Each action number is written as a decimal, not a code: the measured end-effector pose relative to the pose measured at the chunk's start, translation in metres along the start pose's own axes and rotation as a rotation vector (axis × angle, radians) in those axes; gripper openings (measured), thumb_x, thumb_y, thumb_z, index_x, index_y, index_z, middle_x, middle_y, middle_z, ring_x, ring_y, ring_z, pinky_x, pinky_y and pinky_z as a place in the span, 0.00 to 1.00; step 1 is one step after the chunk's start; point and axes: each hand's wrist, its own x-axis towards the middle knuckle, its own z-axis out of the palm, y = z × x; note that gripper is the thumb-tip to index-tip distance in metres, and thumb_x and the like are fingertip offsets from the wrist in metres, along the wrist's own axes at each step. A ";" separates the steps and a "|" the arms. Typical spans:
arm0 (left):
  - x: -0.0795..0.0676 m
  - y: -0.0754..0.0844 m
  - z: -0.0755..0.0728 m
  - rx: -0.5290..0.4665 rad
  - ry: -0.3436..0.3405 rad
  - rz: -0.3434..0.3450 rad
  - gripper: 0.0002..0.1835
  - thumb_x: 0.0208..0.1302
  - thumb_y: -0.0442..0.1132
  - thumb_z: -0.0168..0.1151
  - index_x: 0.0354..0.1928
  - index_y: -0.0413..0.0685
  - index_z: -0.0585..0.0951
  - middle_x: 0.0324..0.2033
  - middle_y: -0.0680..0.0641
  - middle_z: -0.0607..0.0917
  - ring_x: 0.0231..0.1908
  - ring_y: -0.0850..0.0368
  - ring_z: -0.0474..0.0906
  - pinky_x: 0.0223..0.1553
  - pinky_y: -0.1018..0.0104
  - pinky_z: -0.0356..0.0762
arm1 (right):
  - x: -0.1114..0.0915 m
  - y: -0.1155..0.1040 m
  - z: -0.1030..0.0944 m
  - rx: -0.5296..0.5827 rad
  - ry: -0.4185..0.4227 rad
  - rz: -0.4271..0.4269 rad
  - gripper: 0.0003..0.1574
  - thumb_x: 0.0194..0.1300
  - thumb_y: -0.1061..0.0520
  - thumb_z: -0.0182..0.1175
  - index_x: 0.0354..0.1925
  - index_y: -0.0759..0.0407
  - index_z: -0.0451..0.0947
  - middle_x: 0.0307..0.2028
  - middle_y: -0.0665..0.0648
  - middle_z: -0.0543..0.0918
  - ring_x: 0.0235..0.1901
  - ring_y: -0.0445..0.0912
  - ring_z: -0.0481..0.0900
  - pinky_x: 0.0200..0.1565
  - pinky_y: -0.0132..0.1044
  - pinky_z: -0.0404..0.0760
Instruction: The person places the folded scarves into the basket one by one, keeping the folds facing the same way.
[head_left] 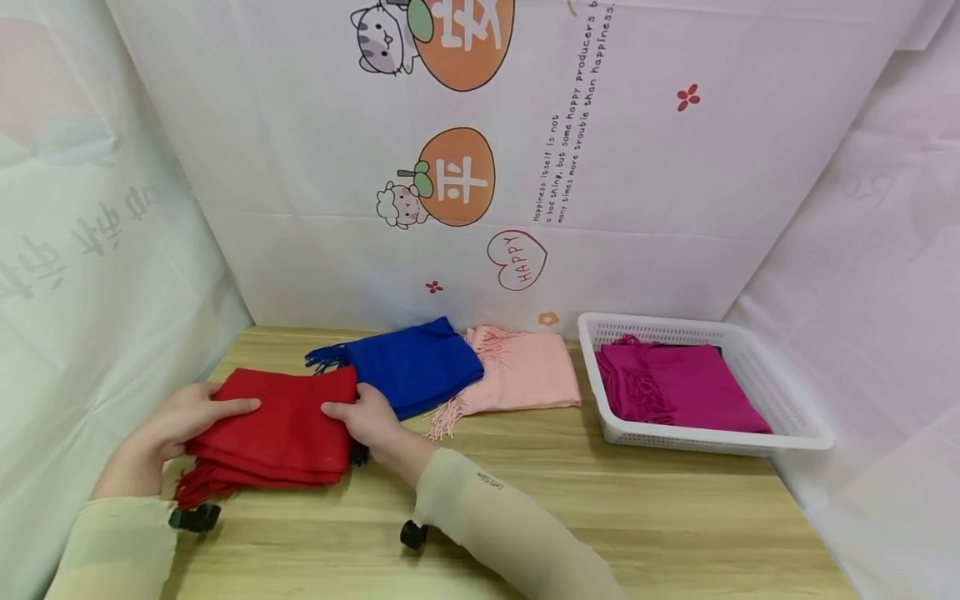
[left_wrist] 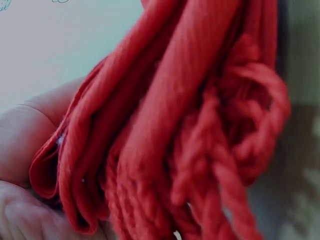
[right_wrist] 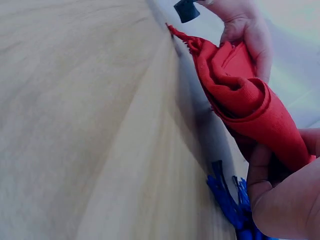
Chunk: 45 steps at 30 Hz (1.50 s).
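Note:
A folded red scarf (head_left: 277, 425) with twisted fringe is gripped from both sides above the left of the table. My left hand (head_left: 183, 417) holds its left edge, thumb on top. Its right edge is pinched by my right hand (head_left: 372, 423), again with the thumb on top. In the left wrist view, the scarf's layers and fringe (left_wrist: 220, 165) hide most of the left fingers. From the right wrist, the red scarf (right_wrist: 270, 120) looks raised off the tabletop, its folds rounded. Just beyond the right hand lies a folded blue scarf (head_left: 420, 367).
A folded pink scarf (head_left: 528, 371) lies right of the blue one, partly touching it. At the far right, a white plastic basket (head_left: 795, 417) holds a folded magenta scarf (head_left: 690, 387), with dark blue cloth showing behind it. A printed white sheet (head_left: 637, 250) rises behind the wooden table (head_left: 555, 500).

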 end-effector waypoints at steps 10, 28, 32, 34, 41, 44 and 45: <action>0.000 0.012 0.011 -0.060 -0.017 0.028 0.42 0.81 0.53 0.68 0.75 0.23 0.66 0.44 0.44 0.89 0.37 0.49 0.88 0.39 0.57 0.88 | -0.001 -0.004 -0.018 0.035 -0.013 0.011 0.22 0.75 0.57 0.74 0.62 0.61 0.80 0.48 0.54 0.88 0.46 0.53 0.89 0.56 0.58 0.89; 0.006 0.019 0.032 -0.065 -0.016 0.074 0.38 0.81 0.51 0.68 0.73 0.24 0.69 0.44 0.43 0.89 0.37 0.49 0.89 0.38 0.57 0.89 | -0.002 -0.004 -0.049 0.043 -0.061 -0.019 0.26 0.76 0.57 0.73 0.65 0.63 0.78 0.50 0.56 0.89 0.45 0.52 0.90 0.52 0.52 0.91; 0.006 0.020 0.038 -0.065 -0.015 0.076 0.38 0.81 0.51 0.68 0.73 0.24 0.69 0.45 0.42 0.89 0.39 0.48 0.88 0.39 0.57 0.88 | -0.003 -0.004 -0.054 0.017 -0.060 -0.031 0.26 0.75 0.57 0.73 0.65 0.65 0.78 0.50 0.57 0.89 0.45 0.52 0.91 0.52 0.51 0.91; 0.006 0.021 0.041 -0.080 -0.016 0.082 0.38 0.81 0.51 0.69 0.73 0.23 0.69 0.46 0.41 0.89 0.39 0.48 0.88 0.40 0.57 0.88 | -0.003 -0.004 -0.057 0.012 -0.054 -0.034 0.27 0.75 0.57 0.73 0.65 0.65 0.79 0.50 0.57 0.89 0.45 0.52 0.91 0.52 0.50 0.91; 0.007 0.028 0.051 -0.094 -0.009 0.074 0.42 0.80 0.51 0.69 0.76 0.23 0.66 0.48 0.40 0.88 0.39 0.49 0.89 0.40 0.57 0.89 | -0.006 -0.004 -0.067 0.009 -0.060 -0.032 0.30 0.75 0.56 0.73 0.68 0.66 0.77 0.50 0.57 0.89 0.45 0.51 0.91 0.51 0.49 0.91; 0.007 0.031 0.054 -0.114 -0.012 0.075 0.42 0.79 0.51 0.70 0.75 0.23 0.66 0.49 0.39 0.88 0.40 0.49 0.89 0.41 0.57 0.89 | -0.009 -0.006 -0.072 0.012 -0.056 -0.032 0.30 0.75 0.55 0.74 0.68 0.65 0.77 0.51 0.57 0.89 0.46 0.51 0.91 0.52 0.49 0.91; 0.007 0.032 0.056 -0.120 -0.013 0.077 0.42 0.79 0.51 0.70 0.75 0.24 0.66 0.49 0.39 0.88 0.40 0.49 0.89 0.41 0.57 0.90 | -0.010 -0.006 -0.074 0.013 -0.057 -0.036 0.30 0.75 0.55 0.73 0.68 0.66 0.77 0.51 0.57 0.89 0.46 0.51 0.91 0.52 0.49 0.91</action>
